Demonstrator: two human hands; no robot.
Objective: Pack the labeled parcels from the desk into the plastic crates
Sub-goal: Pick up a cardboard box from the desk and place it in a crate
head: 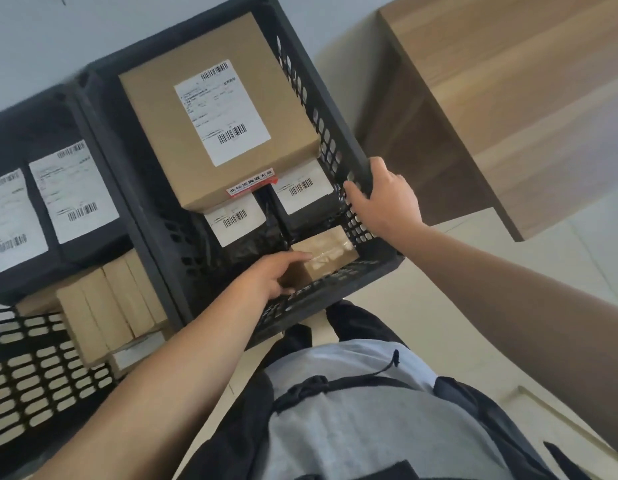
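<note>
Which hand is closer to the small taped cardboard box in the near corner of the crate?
Left. The left hand grips the small taped box at its near end. The right hand is apart from it, gripping the crate's right rim above the box.

L grip (pixel 273 277) curled, holding; R grip (pixel 383 199) hooked, both arms extended fwd.

Soft, even daylight fills my view, bright on the pale floor (pixel 456 306) and the desk (pixel 508 81) top, with no harsh glare. Under the desk a deep shadow pools. The dark crate (pixel 335 98) swallows detail inside. Label (pixel 221 112) print is smeared and unreadable, my forearms look stretched near the lower edges, and straight lines bow outward.
</note>
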